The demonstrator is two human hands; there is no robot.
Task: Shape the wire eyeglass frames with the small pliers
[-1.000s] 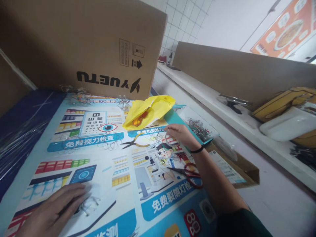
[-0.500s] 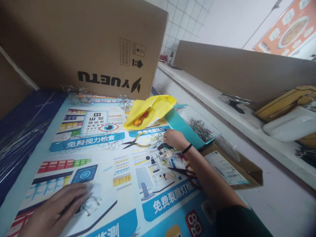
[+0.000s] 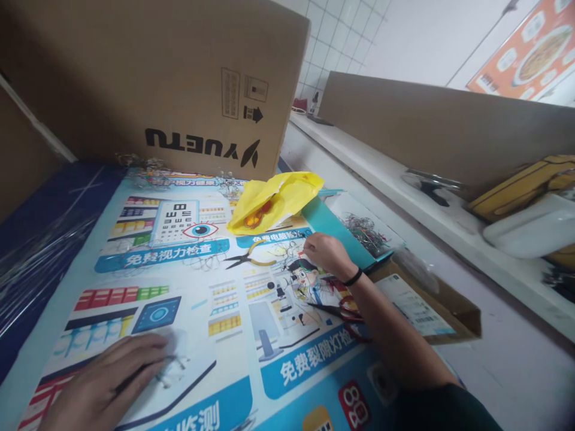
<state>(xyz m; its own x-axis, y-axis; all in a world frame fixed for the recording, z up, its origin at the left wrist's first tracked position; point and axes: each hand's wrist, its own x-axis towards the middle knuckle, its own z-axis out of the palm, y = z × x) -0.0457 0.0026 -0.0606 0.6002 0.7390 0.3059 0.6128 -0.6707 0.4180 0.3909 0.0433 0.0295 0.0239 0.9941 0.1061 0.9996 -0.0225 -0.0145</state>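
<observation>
My left hand (image 3: 105,380) is at the lower left, its fingers closed on a small bunch of thin wire pieces (image 3: 169,371) with pale ends that stick out past the fingertips. At the near side of the teal box (image 3: 336,230), my right hand (image 3: 330,254) has its fingers pinched together low over the printed sheet; what they hold, if anything, is hidden. Thin wire bits lie scattered around it. Yellow-handled pliers (image 3: 251,258) rest just to its left. Scissors with red handles (image 3: 345,311) lie below it, partly behind the forearm.
A tangle of wire pieces (image 3: 366,233) fills the teal box. Behind the pliers lies a yellow bag (image 3: 274,197) with something orange inside. A large carton (image 3: 179,78) stands at the back, and an opened cardboard box (image 3: 458,311) sits at the right below a white ledge (image 3: 386,158).
The view has shifted slightly. My right hand has moved a little to the right, still pinched. The left hand keeps its hold on the wire pieces.
</observation>
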